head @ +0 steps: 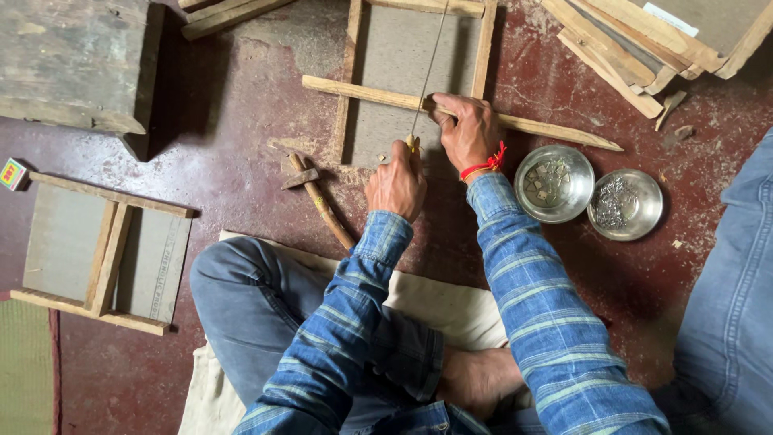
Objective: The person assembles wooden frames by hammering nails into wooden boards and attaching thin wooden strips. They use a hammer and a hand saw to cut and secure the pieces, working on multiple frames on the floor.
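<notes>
The saw blade (431, 56) runs off the top edge at twelve o'clock. The left hand (396, 184) hides the saw's handle. Contents of the two steel bowls (555, 184) are too small to tell. At three o'clock, another person's jeans leg (737, 306) is cut off.

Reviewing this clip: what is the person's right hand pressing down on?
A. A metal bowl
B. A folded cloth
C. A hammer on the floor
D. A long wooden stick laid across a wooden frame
D: the right hand, with a red thread at the wrist, rests on the long wooden stick lying across the wooden frame, while the two metal bowls sit apart to its right.
</notes>
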